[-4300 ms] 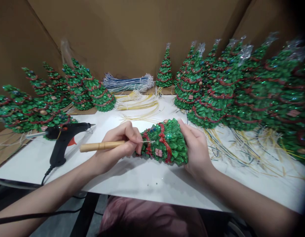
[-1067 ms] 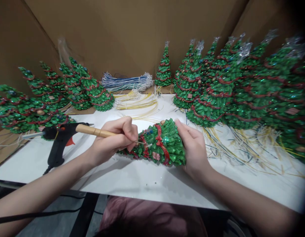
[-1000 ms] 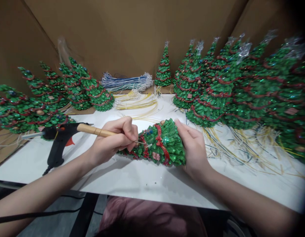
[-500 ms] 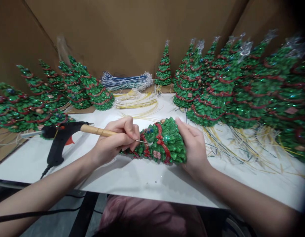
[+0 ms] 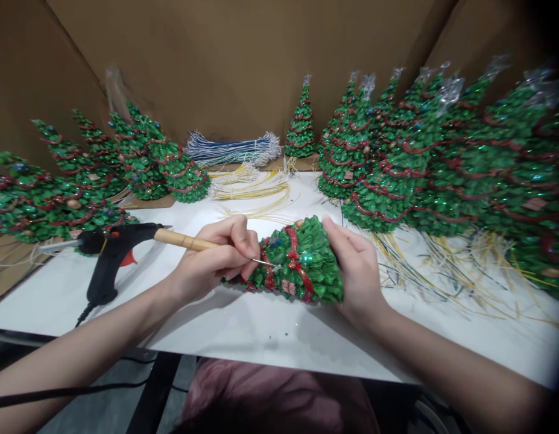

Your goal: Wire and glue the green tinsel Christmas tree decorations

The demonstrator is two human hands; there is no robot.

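Note:
A small green Christmas tree figurine [image 5: 324, 262] with red garlands lies on its side above the white table. My right hand [image 5: 358, 271] is closed around its wide base. In my left hand [image 5: 225, 250] is a wooden-handled needle tool [image 5: 184, 240], pinched close to its thin metal shaft. The tool's tip touches the tree's side, beside a red bow and near a small pink present. My left fingers cover the narrow top of the tree.
A black hot glue gun [image 5: 108, 259] lies at the left, its cord running off the front edge. More trees [image 5: 170, 157] stand left and right, several with clear star tops. Wire bundles [image 5: 234, 147] lie at the back, loose yellow wires [image 5: 442, 271] at the right.
Little differs. My left hand and the tool have shifted very slightly to the right, the tip still against the tree. My right hand keeps its hold on the base.

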